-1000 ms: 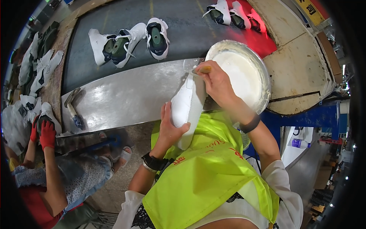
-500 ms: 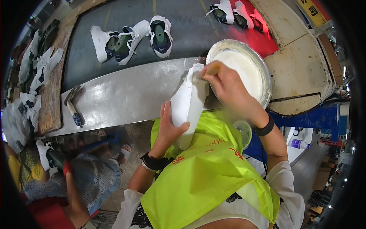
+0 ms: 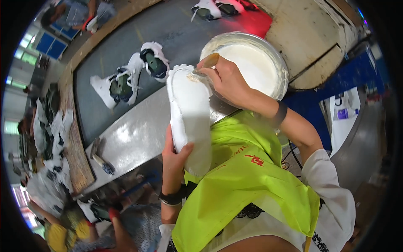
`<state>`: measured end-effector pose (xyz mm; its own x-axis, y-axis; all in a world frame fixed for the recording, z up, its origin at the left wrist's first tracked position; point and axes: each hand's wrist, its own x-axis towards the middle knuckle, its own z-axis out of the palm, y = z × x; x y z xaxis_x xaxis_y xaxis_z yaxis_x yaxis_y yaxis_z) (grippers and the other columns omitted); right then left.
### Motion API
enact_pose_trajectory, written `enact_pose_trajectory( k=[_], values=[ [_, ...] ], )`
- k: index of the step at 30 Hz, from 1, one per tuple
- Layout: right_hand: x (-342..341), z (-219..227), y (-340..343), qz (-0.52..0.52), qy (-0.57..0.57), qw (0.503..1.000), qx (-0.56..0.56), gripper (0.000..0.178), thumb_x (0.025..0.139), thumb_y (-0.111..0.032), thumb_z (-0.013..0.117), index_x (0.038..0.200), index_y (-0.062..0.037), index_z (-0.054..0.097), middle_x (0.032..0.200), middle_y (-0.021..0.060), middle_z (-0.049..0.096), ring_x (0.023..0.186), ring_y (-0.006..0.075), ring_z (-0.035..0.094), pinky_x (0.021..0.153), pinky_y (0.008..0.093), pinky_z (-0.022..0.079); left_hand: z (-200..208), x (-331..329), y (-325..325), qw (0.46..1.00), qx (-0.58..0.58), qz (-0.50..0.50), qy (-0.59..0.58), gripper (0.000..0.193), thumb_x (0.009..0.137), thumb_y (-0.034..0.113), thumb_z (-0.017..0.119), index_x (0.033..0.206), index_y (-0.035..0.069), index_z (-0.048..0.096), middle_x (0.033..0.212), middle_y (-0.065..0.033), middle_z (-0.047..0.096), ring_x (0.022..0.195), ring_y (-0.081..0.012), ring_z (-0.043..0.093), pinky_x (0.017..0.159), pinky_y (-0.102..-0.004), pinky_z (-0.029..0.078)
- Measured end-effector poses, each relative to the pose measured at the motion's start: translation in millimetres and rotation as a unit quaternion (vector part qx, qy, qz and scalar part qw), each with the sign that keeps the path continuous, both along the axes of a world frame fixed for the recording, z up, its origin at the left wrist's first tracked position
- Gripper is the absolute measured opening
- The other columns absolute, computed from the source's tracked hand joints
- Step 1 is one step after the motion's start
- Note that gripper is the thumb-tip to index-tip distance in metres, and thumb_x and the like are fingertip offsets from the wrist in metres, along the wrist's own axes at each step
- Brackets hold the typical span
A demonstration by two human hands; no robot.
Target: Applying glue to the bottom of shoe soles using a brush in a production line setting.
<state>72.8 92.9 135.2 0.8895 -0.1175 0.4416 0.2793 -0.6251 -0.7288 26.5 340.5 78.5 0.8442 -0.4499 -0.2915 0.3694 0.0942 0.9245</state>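
A white shoe sole (image 3: 191, 113), scalloped along its toe edge, is gripped by my left hand (image 3: 174, 157) near the heel, thumb over its inner face and fingers along the left side. Its inner face is turned up toward me. My right hand (image 3: 228, 82) pinches a brush (image 3: 210, 61) with a wooden handle, and its bristles touch the toe end of the sole. Just beyond that hand stands a round metal basin (image 3: 279, 63) of white creamy liquid, its rim caked with residue.
Pairs of white and green shoes (image 3: 121, 84) rest on the dark conveyor belt (image 3: 96, 63), more at the far end in red light. A hammer-like tool (image 3: 100, 157) lies on the metal ledge (image 3: 130, 130). At lower left, a co-worker's hand (image 3: 113, 213) is by a shoe (image 3: 94, 210).
My view has swung, shifting the surroundings. The sole has turned its inner face more fully toward me, and the brush has moved onto its toe area. Both hands keep their hold.
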Motion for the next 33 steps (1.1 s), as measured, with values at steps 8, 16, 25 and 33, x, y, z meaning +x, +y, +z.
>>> enact_pose_trajectory(
  k=[8, 16, 25, 33],
  values=[
    [-45, 0, -10, -0.104, 0.065, 0.978, 0.167, 0.014, 0.089, -0.008, 0.057, 0.098, 0.0013, 0.062, 0.092, 0.0148, 0.065, 0.085, 0.0308, 0.064, 0.073, 0.0350, 0.050, 33, 86, -34, 0.999, -0.023, -0.030, -0.023, 0.069, 0.082, 0.007, 0.064, 0.143, 0.000, 0.032, 0.129, -0.0132, 0.053, 0.115, -0.0207, 0.053, 0.098, -0.0332, 0.043],
    [-39, -6, -89, -0.190, 0.028, 0.932, 0.308, 0.012, 0.094, -0.004, 0.053, 0.103, 0.0015, 0.060, 0.099, 0.0058, 0.062, 0.086, 0.0093, 0.058, 0.073, 0.0236, 0.047, 27, 356, -214, 0.989, 0.110, -0.093, -0.022, 0.060, 0.084, 0.022, 0.066, 0.130, -0.006, 0.039, 0.117, -0.0163, 0.058, 0.095, -0.0252, 0.064, 0.080, -0.0376, 0.055],
    [-22, -21, -145, -0.268, 0.099, 0.915, 0.284, 0.014, 0.095, -0.003, 0.052, 0.105, 0.0041, 0.059, 0.105, 0.0080, 0.061, 0.087, 0.0109, 0.058, 0.076, 0.0246, 0.048, -138, 510, -322, 0.814, 0.450, -0.108, -0.350, 0.109, 0.073, 0.073, 0.056, 0.149, 0.004, 0.019, 0.149, -0.0273, 0.028, 0.135, -0.0424, 0.034, 0.109, -0.0586, 0.022],
    [-30, -17, -166, -0.246, 0.094, 0.923, 0.279, 0.020, 0.096, -0.005, 0.051, 0.111, 0.0064, 0.055, 0.109, 0.0125, 0.061, 0.095, 0.0162, 0.061, 0.083, 0.0292, 0.053, -70, 414, -196, 0.668, 0.571, -0.023, -0.476, 0.107, 0.062, 0.063, 0.078, 0.129, -0.009, 0.037, 0.132, -0.0293, 0.044, 0.124, -0.0432, 0.042, 0.091, -0.0577, 0.036]
  ],
)
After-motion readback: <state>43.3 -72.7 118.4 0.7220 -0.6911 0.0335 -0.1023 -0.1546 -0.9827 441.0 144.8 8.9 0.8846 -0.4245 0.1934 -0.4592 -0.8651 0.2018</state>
